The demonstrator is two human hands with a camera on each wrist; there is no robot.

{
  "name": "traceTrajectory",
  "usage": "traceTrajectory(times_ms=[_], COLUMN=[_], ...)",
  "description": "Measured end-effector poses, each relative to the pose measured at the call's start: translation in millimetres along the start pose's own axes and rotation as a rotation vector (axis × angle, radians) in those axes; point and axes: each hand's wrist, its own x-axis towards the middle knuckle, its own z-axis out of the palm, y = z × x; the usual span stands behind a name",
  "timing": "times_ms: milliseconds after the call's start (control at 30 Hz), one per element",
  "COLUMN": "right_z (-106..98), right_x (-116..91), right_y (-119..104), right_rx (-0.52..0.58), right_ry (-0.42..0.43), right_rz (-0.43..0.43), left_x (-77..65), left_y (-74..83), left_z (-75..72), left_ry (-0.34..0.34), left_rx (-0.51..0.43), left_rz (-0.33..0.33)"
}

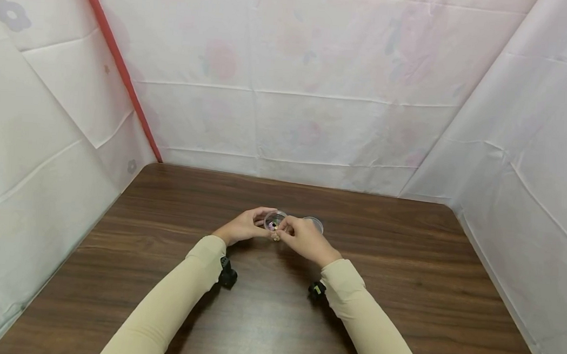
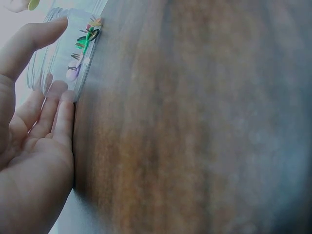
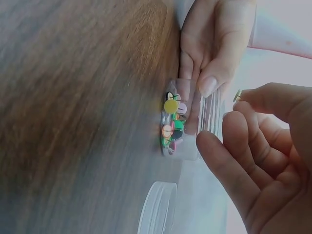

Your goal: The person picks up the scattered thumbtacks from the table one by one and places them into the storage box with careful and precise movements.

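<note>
A clear round jar (image 1: 272, 215) stands on the table with several colourful thumbtacks (image 3: 171, 106) lying in its bottom. My left hand (image 1: 243, 227) holds the jar, its thumb on the near side and its fingers behind. Over the jar's mouth, my right hand (image 1: 310, 242) pinches a small yellow thumbtack (image 3: 237, 95) at its fingertips. In the right wrist view another finger of that hand reaches down close to the jar's rim; whether it touches cannot be told. Just right of the jar is a clear round lid (image 3: 157, 210), partly covered by the right hand in the head view.
The brown wooden table (image 1: 265, 311) has white patterned curtains (image 1: 308, 86) at its back and both sides. A red strip (image 1: 120, 64) runs down the back left corner. Black wrist cameras (image 1: 227, 275) sit below both cuffs, close to the tabletop.
</note>
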Motion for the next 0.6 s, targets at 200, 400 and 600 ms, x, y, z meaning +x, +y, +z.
traceTrajectory(times_ms=[200, 400, 600], right_z=[-1, -1, -1], right_x=[5, 12, 20], right_y=[4, 10, 15], right_rx=[-0.019, -0.022, -0.043], right_ry=[0.037, 0.046, 0.055], right_rz=[0.050, 0.090, 0.097], left_x=[-0.4, -0.8, -0.7], left_y=[-0.2, 0.7, 2.5], left_z=[0.1, -0.2, 0.8], left_ry=[0.006, 0.008, 0.008], left_rx=[0.000, -0.012, -0.015], left_rz=[-0.008, -0.013, -0.017])
